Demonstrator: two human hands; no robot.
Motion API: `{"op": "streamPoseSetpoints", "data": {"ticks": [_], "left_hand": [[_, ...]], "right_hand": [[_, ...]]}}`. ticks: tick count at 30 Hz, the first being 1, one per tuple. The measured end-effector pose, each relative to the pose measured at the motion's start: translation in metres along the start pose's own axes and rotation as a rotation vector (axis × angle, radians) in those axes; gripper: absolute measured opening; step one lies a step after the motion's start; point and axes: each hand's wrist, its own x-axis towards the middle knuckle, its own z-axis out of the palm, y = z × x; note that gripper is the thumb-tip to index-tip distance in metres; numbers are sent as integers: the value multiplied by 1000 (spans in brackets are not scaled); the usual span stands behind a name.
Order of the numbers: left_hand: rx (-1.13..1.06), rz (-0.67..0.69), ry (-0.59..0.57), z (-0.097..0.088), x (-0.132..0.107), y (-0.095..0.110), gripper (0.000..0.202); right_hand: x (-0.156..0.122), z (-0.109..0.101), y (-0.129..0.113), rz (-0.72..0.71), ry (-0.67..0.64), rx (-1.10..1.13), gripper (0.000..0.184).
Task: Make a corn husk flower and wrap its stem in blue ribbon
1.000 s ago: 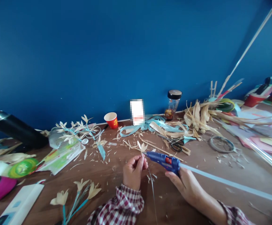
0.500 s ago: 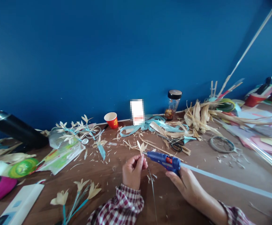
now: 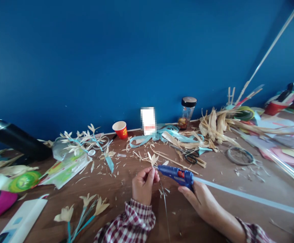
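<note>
Between thumb and fingers, my left hand (image 3: 145, 184) pinches a small pale husk flower (image 3: 152, 159) on a thin wire stem (image 3: 165, 202), which hangs down toward the table's front. My right hand (image 3: 204, 197) is wrapped round the handle of a blue hot glue gun (image 3: 174, 172). Its nozzle points left and meets the flower's base, just above my left fingertips; whether glue is coming out is too small to tell. A long translucent glue stick (image 3: 250, 195) sticks out of the gun's back to the right. Finished-looking husk flowers (image 3: 66, 213) on blue-wrapped stems lie at the front left.
Behind my hands lie light-blue ribbon (image 3: 171, 133), scissors (image 3: 191, 157) and dried husks (image 3: 219, 125). A red paper cup (image 3: 121, 131) and a lidded jar (image 3: 186, 113) stand by the blue wall. At left are a black bottle (image 3: 22, 140) and green tape (image 3: 25, 181).
The glue gun and my right hand have shifted slightly left, with the nozzle closer against the flower's base. My left hand stays almost still.
</note>
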Motion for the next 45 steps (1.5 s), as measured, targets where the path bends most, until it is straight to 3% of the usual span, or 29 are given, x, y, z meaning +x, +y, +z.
{"op": "streamPoseSetpoints", "data": {"ticks": [20, 31, 38, 45], "left_hand": [[-50, -37, -34, -1, 1, -3, 21], [-160, -146, 5, -2, 3, -3, 27], [-173, -201, 38, 0, 5, -4, 31], [-148, -208, 33, -2, 6, -4, 35]], "right_hand": [[0, 1, 0, 11, -7, 17, 32], [-2, 3, 5, 24, 2, 102, 35], [-6, 0, 5, -23, 84, 169, 34], [-6, -26, 0, -62, 302, 91, 34]]}}
